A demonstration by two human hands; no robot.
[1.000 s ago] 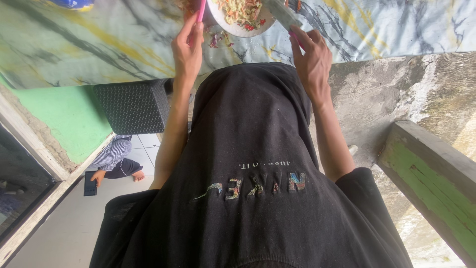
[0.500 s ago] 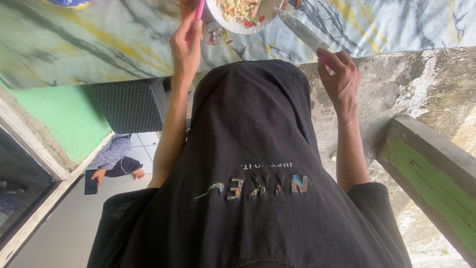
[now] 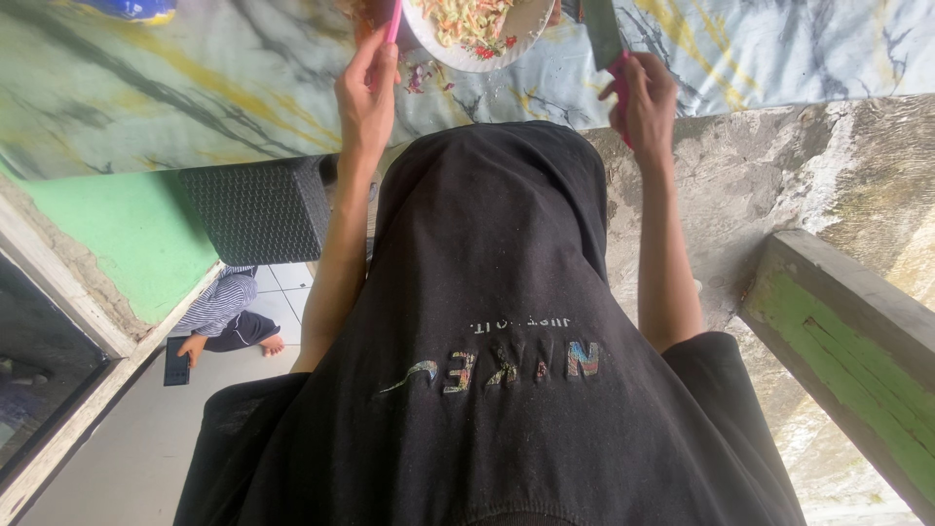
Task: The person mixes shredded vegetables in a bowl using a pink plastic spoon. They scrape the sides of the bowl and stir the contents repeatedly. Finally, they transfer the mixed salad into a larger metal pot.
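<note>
My black shirt (image 3: 487,370) fills most of the view, with the marbled tabletop (image 3: 195,88) beyond it. On the tabletop sits a white plate (image 3: 526,34) of shredded salad (image 3: 472,18), near the top edge between my hands. My right hand (image 3: 645,97) is just right of the plate, fingers clamped on the pink handle of a knife (image 3: 604,34), blade pointing away from me. My left hand (image 3: 365,93) sits at the plate's left rim, fingers together, pinching a thin pink utensil (image 3: 392,19). Small salad scraps (image 3: 419,76) lie on the table beside it
</note>
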